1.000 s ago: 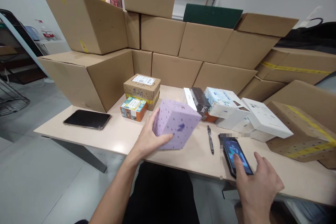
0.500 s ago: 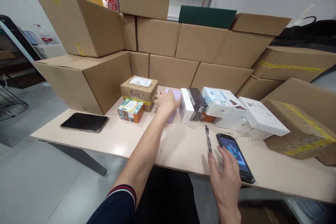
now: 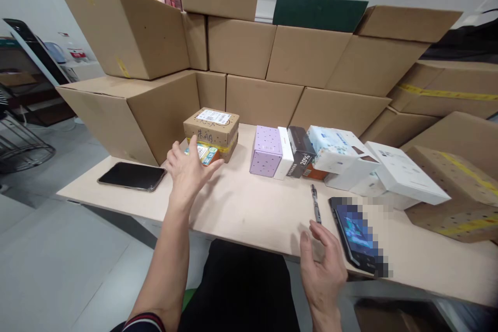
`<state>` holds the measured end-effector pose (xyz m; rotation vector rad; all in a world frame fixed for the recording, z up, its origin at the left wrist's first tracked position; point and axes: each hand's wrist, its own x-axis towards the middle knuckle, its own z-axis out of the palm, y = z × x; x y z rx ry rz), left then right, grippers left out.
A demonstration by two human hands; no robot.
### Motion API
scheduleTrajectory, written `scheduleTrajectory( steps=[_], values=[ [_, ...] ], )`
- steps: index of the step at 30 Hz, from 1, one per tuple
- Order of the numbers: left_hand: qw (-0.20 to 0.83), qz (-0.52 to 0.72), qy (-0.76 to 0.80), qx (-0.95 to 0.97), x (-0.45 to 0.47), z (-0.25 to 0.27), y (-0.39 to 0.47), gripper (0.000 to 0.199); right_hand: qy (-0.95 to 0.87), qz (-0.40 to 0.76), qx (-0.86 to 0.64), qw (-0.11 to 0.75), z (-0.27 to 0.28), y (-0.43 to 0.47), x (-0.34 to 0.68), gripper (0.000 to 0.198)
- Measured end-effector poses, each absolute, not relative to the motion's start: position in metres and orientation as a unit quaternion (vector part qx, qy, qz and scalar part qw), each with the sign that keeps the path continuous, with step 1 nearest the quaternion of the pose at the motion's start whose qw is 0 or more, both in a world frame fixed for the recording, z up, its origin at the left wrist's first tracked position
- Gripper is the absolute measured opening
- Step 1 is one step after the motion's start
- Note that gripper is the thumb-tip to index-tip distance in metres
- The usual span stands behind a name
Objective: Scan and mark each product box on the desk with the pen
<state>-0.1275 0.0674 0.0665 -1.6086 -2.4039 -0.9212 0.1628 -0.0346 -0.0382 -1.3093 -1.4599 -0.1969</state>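
Note:
My left hand is spread over the small orange and blue box, hiding most of it; whether the fingers touch it I cannot tell. Just behind that box is a brown carton with a label, yellow tape and handwriting. A purple dotted box stands to the right, against a slim white box and a dark box marked 20%. My right hand rests by the table's front edge, fingers apart and nothing held. Close to its fingertips lies a pen, with a lit handheld device on the right.
A black phone lies at the table's left end. White boxes and a taped brown carton stand on the right. Large cardboard boxes form a wall along the back. The table's front edge runs before my lap.
My left hand has let go of the purple box and moved left to the small orange and blue box. The purple box now sits against the white one. My right hand has shifted slightly.

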Motion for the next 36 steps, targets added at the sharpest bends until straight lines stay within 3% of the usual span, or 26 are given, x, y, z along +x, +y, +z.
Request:
scheduleTrajectory(
  steps=[2, 7, 13, 16, 28, 36],
  values=[
    [-0.003, -0.266, -0.813, -0.518, -0.142, 0.056, 0.068, 0.103, -0.630, -0.065, -0.539, 0.555, -0.042, -0.033, 0.156, 0.023],
    [-0.057, -0.311, -0.789, -0.527, -0.143, 0.037, 0.058, 0.090, -0.628, 0.019, -0.549, 0.551, -0.052, -0.032, 0.149, 0.024],
    [-0.271, -0.364, -0.562, -0.692, -0.106, 0.022, 0.019, 0.090, -0.538, 0.259, -0.606, 0.526, -0.047, -0.022, 0.153, 0.040],
    [-0.326, -0.393, -0.477, -0.715, -0.084, 0.014, 0.016, 0.101, -0.548, 0.324, -0.608, 0.474, -0.035, -0.010, 0.152, 0.052],
    [-0.341, -0.428, -0.487, -0.681, -0.064, -0.022, 0.021, 0.109, -0.628, 0.290, -0.590, 0.416, -0.021, 0.004, 0.139, 0.049],
    [-0.346, -0.445, -0.444, -0.697, -0.065, -0.023, 0.021, 0.109, -0.645, 0.284, -0.550, 0.448, -0.022, 0.000, 0.140, 0.039]
  ],
)
